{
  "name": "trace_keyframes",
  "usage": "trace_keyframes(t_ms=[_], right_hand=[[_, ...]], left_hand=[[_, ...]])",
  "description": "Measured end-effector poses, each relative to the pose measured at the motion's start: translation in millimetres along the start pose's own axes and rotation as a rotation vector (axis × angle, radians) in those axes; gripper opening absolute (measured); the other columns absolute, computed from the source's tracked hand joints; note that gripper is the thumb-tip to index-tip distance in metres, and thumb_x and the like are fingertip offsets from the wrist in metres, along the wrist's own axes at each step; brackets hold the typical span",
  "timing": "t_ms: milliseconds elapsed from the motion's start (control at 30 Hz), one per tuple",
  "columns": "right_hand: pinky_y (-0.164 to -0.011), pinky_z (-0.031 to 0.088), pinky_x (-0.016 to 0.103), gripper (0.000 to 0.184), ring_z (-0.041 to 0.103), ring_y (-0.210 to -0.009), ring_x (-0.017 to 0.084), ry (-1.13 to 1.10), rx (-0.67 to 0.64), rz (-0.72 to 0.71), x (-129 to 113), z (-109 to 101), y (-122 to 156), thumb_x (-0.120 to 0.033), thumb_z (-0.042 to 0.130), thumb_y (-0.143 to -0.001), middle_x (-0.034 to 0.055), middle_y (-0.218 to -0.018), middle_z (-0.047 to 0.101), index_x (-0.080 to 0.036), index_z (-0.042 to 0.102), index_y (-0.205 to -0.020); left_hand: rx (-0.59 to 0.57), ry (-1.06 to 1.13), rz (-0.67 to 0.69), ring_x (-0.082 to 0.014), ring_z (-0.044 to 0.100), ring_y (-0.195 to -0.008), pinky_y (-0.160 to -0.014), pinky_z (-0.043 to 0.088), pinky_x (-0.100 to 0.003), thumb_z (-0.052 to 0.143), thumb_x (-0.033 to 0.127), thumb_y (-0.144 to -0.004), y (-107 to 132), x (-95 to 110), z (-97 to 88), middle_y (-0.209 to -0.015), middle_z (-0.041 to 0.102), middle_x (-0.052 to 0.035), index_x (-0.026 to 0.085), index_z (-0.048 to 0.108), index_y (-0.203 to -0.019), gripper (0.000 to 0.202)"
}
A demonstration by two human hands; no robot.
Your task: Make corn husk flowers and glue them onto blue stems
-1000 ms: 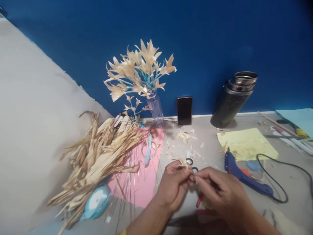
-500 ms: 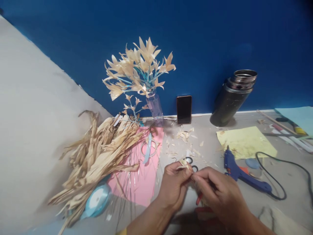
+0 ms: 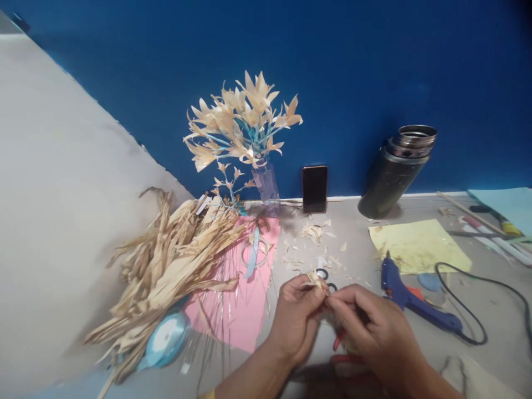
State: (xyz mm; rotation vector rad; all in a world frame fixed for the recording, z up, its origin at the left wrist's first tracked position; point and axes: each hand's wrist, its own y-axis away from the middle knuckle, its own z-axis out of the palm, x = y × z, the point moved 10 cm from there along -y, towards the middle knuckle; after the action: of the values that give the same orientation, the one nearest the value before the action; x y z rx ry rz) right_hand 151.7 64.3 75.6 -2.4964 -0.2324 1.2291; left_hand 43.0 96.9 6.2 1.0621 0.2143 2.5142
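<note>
My left hand is closed, pinching a small pale corn husk flower between thumb and fingers. Close against it, my right hand pinches at the flower's base; what its fingertips hold is too small to make out. Just beyond the fingers show the dark finger rings of scissors, partly covered. Under my right hand lies a tool with red handles, mostly hidden. A blue glue gun rests to the right of that hand.
Dried corn husks, a blue ribbon roll and thin wires lie left, partly over pink paper. Behind stand husk flowers in a clear bottle, a phone and a dark flask. Yellow paper lies right.
The view has shifted slightly, so the background sits a little lower. Both hands keep nearly the same place and grip at the flower.
</note>
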Motion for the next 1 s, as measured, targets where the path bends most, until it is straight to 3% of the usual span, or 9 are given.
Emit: trace_keyframes(t_ms=[467, 800, 1000], right_hand=[[-0.042, 0.040, 0.020, 0.030, 0.059, -0.038, 0.010, 0.090, -0.009, -0.065, -10, -2, 0, -0.026, 0.050, -0.094, -0.0069, -0.048, 0.064, -0.023, 0.064, -0.067], [-0.038, 0.035, 0.019, 0.029, 0.050, -0.032, 0.008, 0.120, 0.043, -0.102, -22, -11, 1, -0.019, 0.050, -0.089, -0.0076, -0.042, 0.056, -0.023, 0.057, -0.061], [-0.040, 0.037, 0.019, 0.028, 0.058, -0.037, 0.010, 0.089, -0.015, -0.046, -15, -6, 6, -0.020, 0.051, -0.092, -0.0076, -0.042, 0.057, -0.023, 0.056, -0.065]], left_hand=[[-0.018, 0.011, 0.011, -0.0085, 0.054, -0.065, -0.066, 0.043, -0.020, 0.091, 0.030, -0.066, 1, -1, -1.0, -0.068, 0.063, -0.0008, 0.013, 0.076, -0.071, 0.023], [-0.030, -0.093, 0.086, -0.0105, 0.057, -0.066, -0.068, 0.044, -0.023, 0.090, 0.032, -0.065, 2, 6, 0.7, -0.070, 0.064, -0.0023, 0.014, 0.078, -0.069, 0.023], [-0.032, -0.050, 0.019, -0.0103, 0.056, -0.064, -0.066, 0.044, -0.023, 0.090, 0.032, -0.065, 2, -2, 0.3, -0.068, 0.063, -0.0020, 0.014, 0.077, -0.069, 0.023]])
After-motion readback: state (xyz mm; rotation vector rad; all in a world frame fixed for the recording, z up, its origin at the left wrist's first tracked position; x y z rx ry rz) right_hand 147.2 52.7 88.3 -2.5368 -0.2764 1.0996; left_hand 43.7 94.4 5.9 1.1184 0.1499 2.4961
